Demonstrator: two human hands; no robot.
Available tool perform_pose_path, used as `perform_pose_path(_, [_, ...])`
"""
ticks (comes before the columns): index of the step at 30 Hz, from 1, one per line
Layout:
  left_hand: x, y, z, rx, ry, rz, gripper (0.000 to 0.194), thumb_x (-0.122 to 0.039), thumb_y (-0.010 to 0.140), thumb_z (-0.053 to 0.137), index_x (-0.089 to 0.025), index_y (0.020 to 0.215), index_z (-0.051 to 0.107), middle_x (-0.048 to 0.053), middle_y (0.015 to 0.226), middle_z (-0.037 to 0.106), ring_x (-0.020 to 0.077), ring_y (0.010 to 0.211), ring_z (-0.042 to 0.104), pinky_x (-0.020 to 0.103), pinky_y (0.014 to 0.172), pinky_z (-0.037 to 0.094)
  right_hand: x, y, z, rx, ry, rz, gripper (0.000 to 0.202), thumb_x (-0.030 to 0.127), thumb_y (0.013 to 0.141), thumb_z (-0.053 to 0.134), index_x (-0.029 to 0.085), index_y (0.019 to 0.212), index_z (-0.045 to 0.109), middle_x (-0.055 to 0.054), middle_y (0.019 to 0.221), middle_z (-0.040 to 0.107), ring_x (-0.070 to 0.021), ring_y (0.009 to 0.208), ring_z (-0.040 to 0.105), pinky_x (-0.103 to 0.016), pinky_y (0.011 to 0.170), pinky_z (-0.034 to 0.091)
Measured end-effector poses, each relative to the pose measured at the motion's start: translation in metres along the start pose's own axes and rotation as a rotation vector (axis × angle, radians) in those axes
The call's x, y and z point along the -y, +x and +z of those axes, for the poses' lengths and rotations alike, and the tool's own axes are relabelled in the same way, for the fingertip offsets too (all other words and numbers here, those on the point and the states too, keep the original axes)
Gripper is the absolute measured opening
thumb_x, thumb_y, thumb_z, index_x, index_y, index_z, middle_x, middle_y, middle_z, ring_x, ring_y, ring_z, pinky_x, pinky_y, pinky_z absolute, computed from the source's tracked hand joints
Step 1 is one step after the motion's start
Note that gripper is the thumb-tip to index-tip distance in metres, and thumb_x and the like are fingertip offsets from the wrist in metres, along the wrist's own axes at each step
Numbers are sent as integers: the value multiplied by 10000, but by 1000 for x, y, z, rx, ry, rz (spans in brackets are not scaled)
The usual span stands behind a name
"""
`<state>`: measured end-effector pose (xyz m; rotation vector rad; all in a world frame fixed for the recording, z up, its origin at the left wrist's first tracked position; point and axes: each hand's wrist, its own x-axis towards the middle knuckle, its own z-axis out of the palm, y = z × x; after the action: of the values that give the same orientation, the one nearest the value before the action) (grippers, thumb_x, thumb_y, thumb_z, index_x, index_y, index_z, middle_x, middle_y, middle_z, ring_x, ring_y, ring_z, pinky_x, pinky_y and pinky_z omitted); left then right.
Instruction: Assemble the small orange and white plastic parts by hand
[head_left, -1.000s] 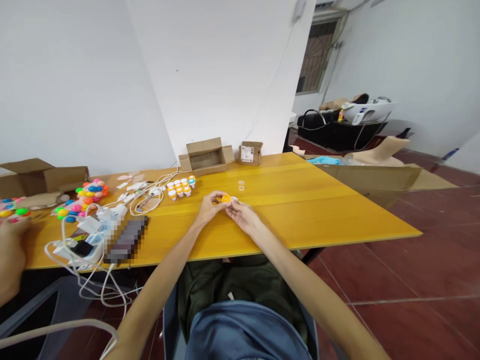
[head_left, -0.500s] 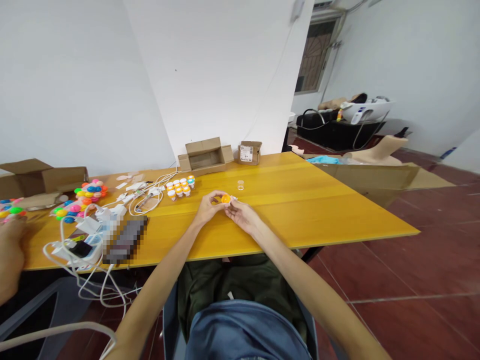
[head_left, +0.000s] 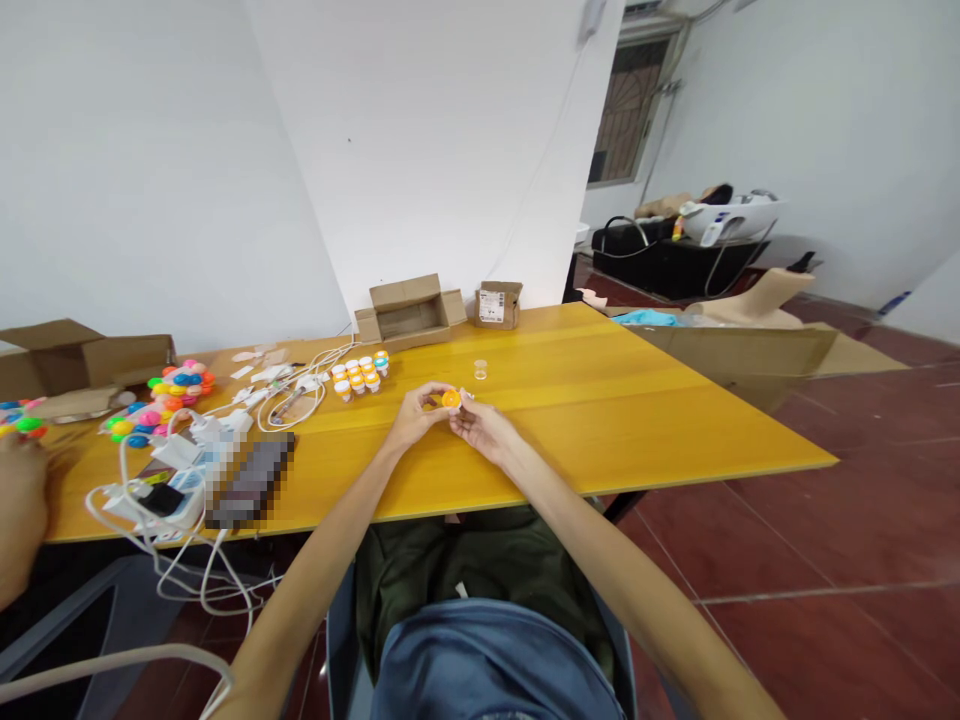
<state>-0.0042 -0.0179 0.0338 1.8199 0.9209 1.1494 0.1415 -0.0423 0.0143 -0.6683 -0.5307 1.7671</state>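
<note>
A small round orange cap [head_left: 451, 398] is held up just above the table, its round face toward me. My left hand [head_left: 417, 414] pinches it from the left between thumb and fingers. From the other side, the fingertips of my right hand [head_left: 480, 425] close on its right edge, where a small pale bit shows; what that is, I cannot make out. Beyond my hands a small clear cup [head_left: 481, 370] stands on the table. To the left are several small jars [head_left: 358, 380] in close rows, most with white lids and orange bands, one with teal.
An open cardboard box [head_left: 409, 318] and a smaller carton [head_left: 497, 306] stand by the wall. Left lie white cables [head_left: 330, 365], a loaded power strip [head_left: 184, 500], a blurred-out dark object [head_left: 255, 480] and colourful balls [head_left: 184, 385]. Another person's hand [head_left: 21, 500] is at the far left.
My hands keep almost the same place and grip around the orange cap. At the far left, the other person's hand has shifted slightly.
</note>
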Motion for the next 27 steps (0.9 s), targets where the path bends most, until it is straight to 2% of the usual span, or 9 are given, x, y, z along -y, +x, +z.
perform_pose_path(9, [4, 2, 1, 26, 50, 14, 294, -281, 677, 756, -181, 949, 705, 58, 1013, 735, 207, 955, 651, 306, 826, 479, -4, 7, -4, -3, -71, -40, 133, 250, 875, 658, 200, 754, 641, -14, 628, 663, -115, 579, 603, -237, 629, 539])
perform_pose_path(16, [6, 3, 4, -16, 129, 42, 268, -304, 690, 755, -179, 919, 696, 50, 965, 733, 198, 916, 656, 304, 805, 500, -5, 5, -3, -9, -71, -27, 176, 208, 916, 573, 214, 753, 641, -32, 719, 702, -131, 686, 656, -278, 781, 563])
perform_pose_path(22, [9, 3, 5, -49, 124, 53, 251, -292, 687, 756, -178, 900, 691, 48, 944, 735, 189, 885, 663, 302, 787, 516, -4, 3, -4, -30, -73, -35, 189, 152, 896, 560, 212, 742, 652, -35, 713, 703, -141, 710, 668, -322, 864, 561])
perform_pose_path(27, [9, 2, 4, -54, 163, 50, 224, -274, 702, 736, -183, 903, 699, 49, 944, 743, 194, 898, 669, 313, 813, 517, -7, -1, -4, -25, -195, -128, 133, 187, 841, 628, 205, 715, 667, -28, 723, 706, -139, 722, 674, -330, 862, 563])
